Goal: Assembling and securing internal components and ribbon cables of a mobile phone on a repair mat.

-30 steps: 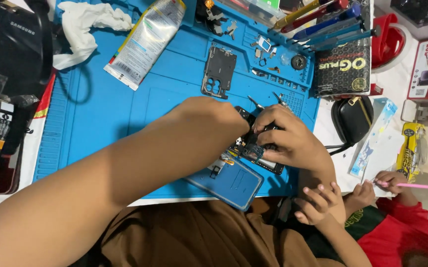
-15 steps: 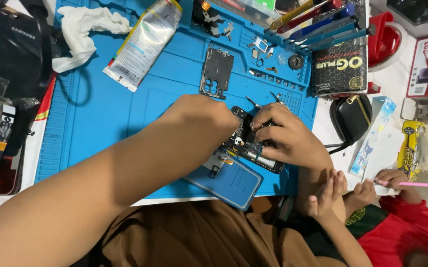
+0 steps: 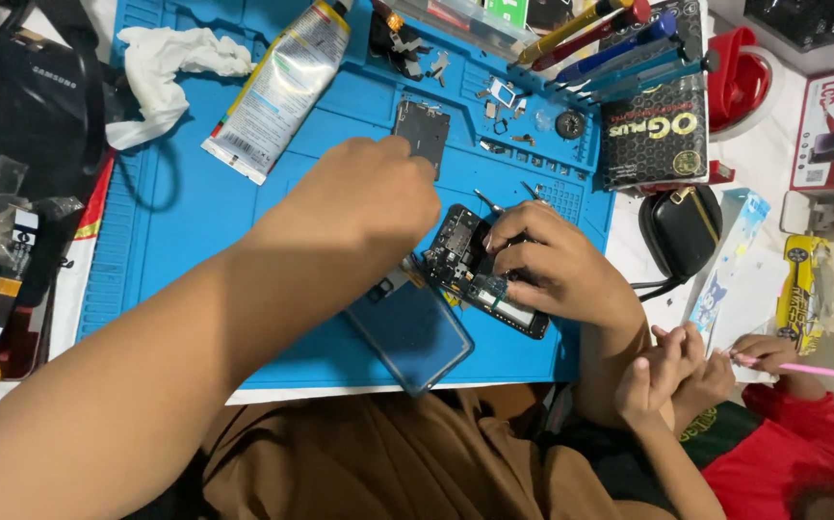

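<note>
On a blue repair mat covering the counter, the right hand grips an opened phone while the clenched left hand hovers just beside it.

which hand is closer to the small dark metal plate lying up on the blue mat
Left. The left hand reaches beside the dark plate; the right hand sits lower on the opened phone.

Right hand pressing down on opened phone on blue mat; left hand raised over it, fist loosely closed; blue back cover beside; white tube and cloth farther off.
</note>
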